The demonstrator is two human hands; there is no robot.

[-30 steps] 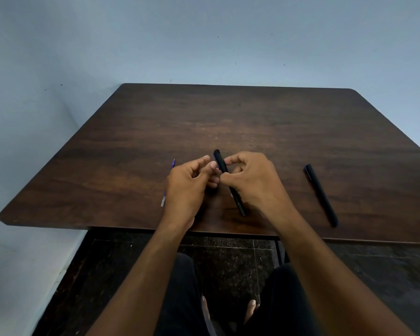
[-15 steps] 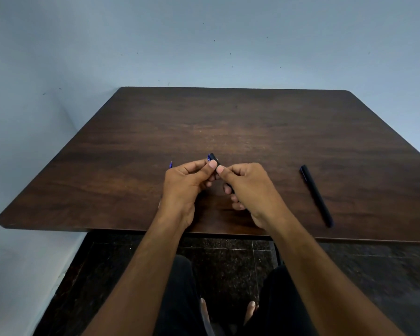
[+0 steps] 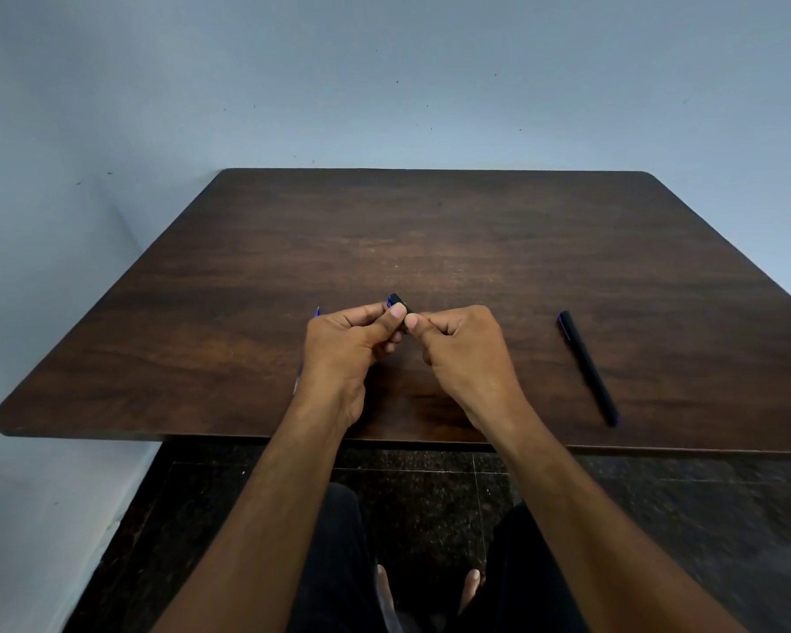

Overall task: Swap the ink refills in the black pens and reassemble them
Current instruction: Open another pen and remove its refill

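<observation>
Two hands meet just below the middle of the frame, over the near part of the dark wooden desk [image 3: 430, 230]. Left hand [image 3: 343, 347] and right hand [image 3: 464, 354] are both pinched closed on the same black pen [image 3: 398, 302], thumbs nearly touching, and only its top end with a bit of blue pokes out above the fingers. Rest of it is hidden, so can't say if it's fully together or not. Second black pen [image 3: 587, 367] lies flat on the desk over at the right, well apart from the hands, angled toward the near edge. Left of the left hand there's a thin blue-tipped refill [image 3: 317, 311] peeking out, mostly covered by the hand.
</observation>
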